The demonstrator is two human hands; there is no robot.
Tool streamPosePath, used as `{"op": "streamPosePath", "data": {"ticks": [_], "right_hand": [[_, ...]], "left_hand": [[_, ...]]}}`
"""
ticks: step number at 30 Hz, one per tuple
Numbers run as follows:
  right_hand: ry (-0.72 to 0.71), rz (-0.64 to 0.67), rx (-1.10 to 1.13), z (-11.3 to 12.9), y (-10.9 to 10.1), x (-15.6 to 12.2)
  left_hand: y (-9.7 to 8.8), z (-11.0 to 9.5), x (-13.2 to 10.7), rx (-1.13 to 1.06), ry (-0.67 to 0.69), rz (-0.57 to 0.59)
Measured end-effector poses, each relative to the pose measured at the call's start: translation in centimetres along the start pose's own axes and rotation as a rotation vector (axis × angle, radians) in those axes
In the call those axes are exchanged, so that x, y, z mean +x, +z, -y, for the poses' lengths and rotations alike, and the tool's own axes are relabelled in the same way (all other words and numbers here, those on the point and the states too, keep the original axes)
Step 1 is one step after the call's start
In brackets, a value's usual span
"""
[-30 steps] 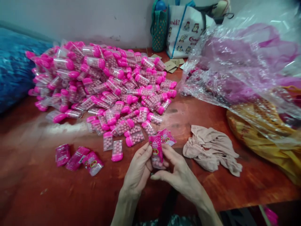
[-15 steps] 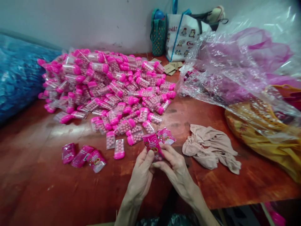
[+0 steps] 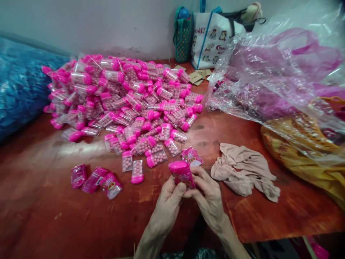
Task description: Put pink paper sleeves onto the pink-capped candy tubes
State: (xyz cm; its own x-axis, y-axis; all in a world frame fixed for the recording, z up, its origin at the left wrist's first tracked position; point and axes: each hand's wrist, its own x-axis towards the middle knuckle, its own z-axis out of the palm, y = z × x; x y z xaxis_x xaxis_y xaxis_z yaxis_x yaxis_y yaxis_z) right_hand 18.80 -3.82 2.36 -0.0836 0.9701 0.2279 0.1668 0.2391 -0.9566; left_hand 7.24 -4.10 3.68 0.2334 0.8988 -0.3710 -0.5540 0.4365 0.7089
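**Gripped between left hand (image 3: 167, 205) and right hand (image 3: 208, 196): one pink-wrapped pack (image 3: 183, 177), leaning toward 11 o'clock**

Read clock directions from the hands, with 12 straight ahead. On the red table (image 3: 54, 223), note the broad heap of bead-filled packs (image 3: 132, 99) toward 11, then the crumpled cloth (image 3: 244, 174) between 2 and 3. See both hands curled inward on the pink-wrapped pack: left thumb laid across the near face, right fingers bent along the 3 o'clock edge; both in contact, neither nearer. Note three printed packets (image 3: 95, 180) just past 9, and a single loose packet (image 3: 192, 157) between 12 and 1, near the gripped one. Trace the long axis from far end at 11 to near end at 5, partly hidden by fingers. Compare with half a second earlier: now uppermost, a smooth, rounded pink end (image 3: 178, 164) instead of a flat printed edge.
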Motion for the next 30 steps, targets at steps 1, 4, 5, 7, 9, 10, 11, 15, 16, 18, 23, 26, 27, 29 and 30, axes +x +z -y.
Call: {"op": "streamPosePath", "data": {"ticks": [1, 4, 5, 7, 9, 10, 11, 15, 16, 18, 23, 26, 27, 29, 30], "right_hand": [[-0.003, 0.000, -0.001, 0.0, 0.0, 0.0], [-0.001, 0.001, -0.009, 0.0, 0.0, 0.1], [0.012, 0.009, -0.012, 0.0, 0.1, 0.1], [0.051, 0.048, -0.018, 0.1, 0.2, 0.3], [0.099, 0.127, -0.018, 0.2, 0.6, 0.4], [0.119, 0.175, -0.016, 0.2, 0.8, 0.4], [0.133, 0.220, -0.014, 0.3, 1.1, 0.4], [0.113, 0.313, -0.020, 0.3, 2.1, 0.0], [0.102, 0.313, -0.027, 0.3, 2.2, -0.1], [0.097, 0.301, -0.048, 0.2, 2.4, -0.2], [0.126, 0.342, -0.110, 0.2, 3.1, -0.1], [0.095, 0.410, -0.154, 0.4, 3.8, -0.3], [0.081, 0.422, -0.166, 0.4, 3.9, -0.4], [0.058, 0.412, -0.190, 0.3, 4.1, -0.5], [0.046, 0.382, -0.199, 0.1, 4.0, -0.6]], "left_hand": [[0.0, 0.0, -0.1, 0.008, 0.002, -0.004], [-0.1, 0.1, -0.1, -0.017, -0.019, -0.030], [-0.1, 0.1, 0.0, -0.043, -0.033, -0.048], [-0.3, 0.0, 0.1, -0.103, -0.062, -0.098], [-0.7, -0.3, 0.2, -0.159, -0.100, -0.137], [-1.0, -0.5, 0.2, -0.182, -0.120, -0.146], [-1.4, -0.7, 0.1, -0.198, -0.137, -0.153], [-3.8, -2.4, -1.5, -0.151, -0.137, -0.233], [-4.6, -3.0, -2.1, -0.107, -0.121, -0.277], [-6.2, -4.3, -3.5, 0.004, -0.069, -0.401], [-10.4, -7.4, -6.0, 0.233, 0.155, -0.727], [-12.4, -7.8, -6.5, 0.298, 0.217, -0.808], [-13.0, -7.7, -6.5, 0.318, 0.227, -0.824], [-14.3, -7.2, -6.6, 0.404, 0.237, -0.882], [-14.8, -7.0, -6.7, 0.478, 0.239, -0.936]]}}
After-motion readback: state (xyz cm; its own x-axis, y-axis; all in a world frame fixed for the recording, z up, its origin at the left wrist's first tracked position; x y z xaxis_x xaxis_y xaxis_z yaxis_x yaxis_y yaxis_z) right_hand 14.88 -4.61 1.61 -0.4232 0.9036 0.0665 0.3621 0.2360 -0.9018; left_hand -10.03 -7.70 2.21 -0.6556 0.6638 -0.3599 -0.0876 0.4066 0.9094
